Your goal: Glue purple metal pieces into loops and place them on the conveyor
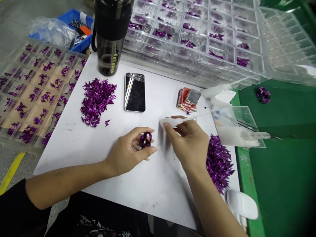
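Near the middle of the white sheet (pixel 98 144), my left hand (pixel 130 149) holds a small dark purple openwork piece (pixel 145 140) between thumb and fingers. To its right, my right hand (pixel 189 143) is closed on a white tapered object (pixel 172 122), which looks like a glue bottle or cloth; its tip points right. The two hands are apart. A pile of purple pointed pieces (pixel 97 100) lies at the upper left of the sheet, with one loose piece (pixel 107 122) beside it. Another purple pile (pixel 218 164) lies right of my right hand.
A phone (pixel 135 93), a dark bottle (pixel 110 39) and a red box (pixel 182 100) stand beyond my hands. Compartment trays (pixel 195 62) fill the back; another tray (pixel 37 98) is left. A white mouse-like object (pixel 242 203) and tweezers (pixel 247 126) are right.
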Available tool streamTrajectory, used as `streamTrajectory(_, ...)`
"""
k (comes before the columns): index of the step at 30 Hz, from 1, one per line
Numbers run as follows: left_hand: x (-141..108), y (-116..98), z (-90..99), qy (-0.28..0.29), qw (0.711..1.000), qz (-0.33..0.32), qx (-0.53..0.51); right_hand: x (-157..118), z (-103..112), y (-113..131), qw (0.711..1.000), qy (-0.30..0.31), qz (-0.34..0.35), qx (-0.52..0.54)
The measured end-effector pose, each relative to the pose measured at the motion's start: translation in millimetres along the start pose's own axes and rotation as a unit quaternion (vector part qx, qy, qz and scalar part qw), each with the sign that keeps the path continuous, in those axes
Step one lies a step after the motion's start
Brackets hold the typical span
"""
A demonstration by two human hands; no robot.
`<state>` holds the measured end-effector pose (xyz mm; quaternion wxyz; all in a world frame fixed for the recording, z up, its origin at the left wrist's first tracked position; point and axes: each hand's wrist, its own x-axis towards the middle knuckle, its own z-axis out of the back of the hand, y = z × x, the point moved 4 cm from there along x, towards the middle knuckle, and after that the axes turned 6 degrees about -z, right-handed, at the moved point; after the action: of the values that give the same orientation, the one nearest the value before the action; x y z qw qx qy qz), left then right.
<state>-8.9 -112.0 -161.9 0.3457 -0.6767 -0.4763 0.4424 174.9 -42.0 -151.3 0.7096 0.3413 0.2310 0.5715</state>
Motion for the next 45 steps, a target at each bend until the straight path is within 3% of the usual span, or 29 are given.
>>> streamTrajectory(4, -3, -1, 0.2, -0.004, 0.998, -0.025, 0.059, -8, 16, 8, 0.988, 0.005, 0.034, -0.151)
streamTrajectory(6, -3, -3, 0.5, 0.014, 0.994, -0.04, 0.101, -16, 30, 33, 0.974, 0.005, 0.092, -0.207)
streamTrajectory(8, -4, -6, -0.1, 0.047, 0.985, -0.076, 0.146, -21, 32, 67, 0.969, 0.033, 0.163, -0.181)
streamTrajectory(10, -5, -6, -1.9, 0.091, 0.968, -0.124, 0.196, -23, 13, 104, 0.954, 0.12, 0.251, -0.113)
streamTrajectory(12, -6, -4, -3.8, 0.125, 0.948, -0.169, 0.24, -25, -26, 130, 0.907, 0.252, 0.325, -0.091)
streamTrajectory(14, -6, 0, -4.2, 0.134, 0.934, -0.197, 0.267, -25, -68, 142, 0.859, 0.342, 0.353, -0.142)
streamTrajectory(17, -5, 5, -2.7, 0.122, 0.931, -0.213, 0.271, -23, -110, 143, 0.825, 0.371, 0.357, -0.232)
streamTrajectory(19, -5, 5, -2.7, 0.127, 0.931, -0.213, 0.268, -22, -117, 142, 0.819, 0.382, 0.357, -0.237)
streamTrajectory(21, -6, 4, -3.2, 0.143, 0.93, -0.203, 0.27, -20, -106, 141, 0.827, 0.394, 0.346, -0.2)
streamTrajectory(24, -7, 0, -3.4, 0.156, 0.936, -0.173, 0.264, -18, -63, 140, 0.866, 0.357, 0.332, -0.112)
streamTrajectory(26, -6, -3, -2.6, 0.143, 0.951, -0.149, 0.228, -21, -26, 138, 0.902, 0.251, 0.344, -0.068)
streamTrajectory(28, -3, -4, -0.5, 0.108, 0.977, -0.103, 0.15, -29, 10, 126, 0.938, 0.095, 0.33, -0.047)
streamTrajectory(30, 2, -3, 2.1, 0.064, 0.996, -0.034, 0.046, -38, 32, 102, 0.969, -0.021, 0.248, -0.017)
streamTrajectory(31, 4, -2, 3.0, 0.045, 0.999, -0.005, -0.007, -43, 36, 87, 0.98, -0.041, 0.193, 0.01)
streamTrajectory(34, 9, -4, 5.2, 0.011, 0.992, 0.028, -0.119, -51, 27, 45, 0.992, 0.018, 0.075, 0.105)
streamTrajectory(38, 12, -6, 7.7, -0.002, 0.99, 0.021, -0.138, -57, 7, 20, 0.978, 0.123, 0.044, 0.162)
streamTrajectory(42, 11, -5, 7.8, 0.0, 0.995, 0.016, -0.1, -61, 1, 10, 0.977, 0.115, 0.038, 0.178)
streamTrajectory(45, 10, -5, 7.4, 0.002, 0.997, 0.014, -0.07, -61, 3, 9, 0.986, 0.08, 0.103, 0.1)
